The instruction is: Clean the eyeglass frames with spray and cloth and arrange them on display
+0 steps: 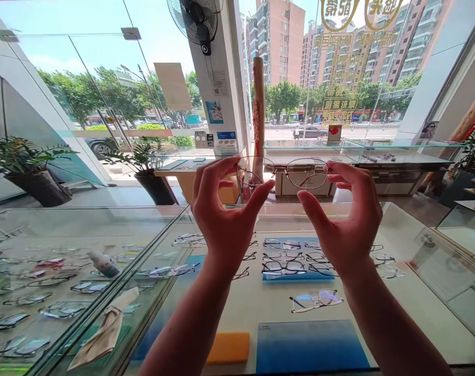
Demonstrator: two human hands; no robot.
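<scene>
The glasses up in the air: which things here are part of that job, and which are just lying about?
Part of the job:
- thin-rimmed glasses, held up between both hands
- left hand
- right hand

Just lying about, it seems, as no hand touches them:
- orange block
- blue-and-white sheet
- beige cloth
- white bottle

Eyewear shop, glass display counter point(437, 318), rowed eyeglasses point(283, 267)

Glassy desk point(410, 324), got a blue sheet point(311, 347), orange block point(228, 348), blue tray point(276, 279), loose eyeglasses point(316, 300); can't tell if under glass.
</scene>
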